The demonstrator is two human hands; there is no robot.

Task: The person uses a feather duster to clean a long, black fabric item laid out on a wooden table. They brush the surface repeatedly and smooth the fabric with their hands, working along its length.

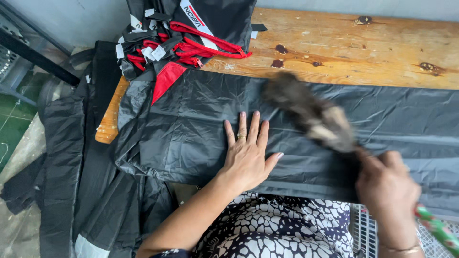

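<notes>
Left hand (247,155): we press it flat, fingers spread, on the black fabric (191,119).
Right hand (386,188): we grip the blurred brush (311,114) handle.
Support: wooden table (363,48).

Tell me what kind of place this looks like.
Probably a small garment workshop. A long sheet of black waterproof fabric lies across a worn, stained wooden workbench, the left hand pressing it flat while the right hand sweeps a blurred brush over it. Stacked black-and-red pieces wait beside.
</notes>
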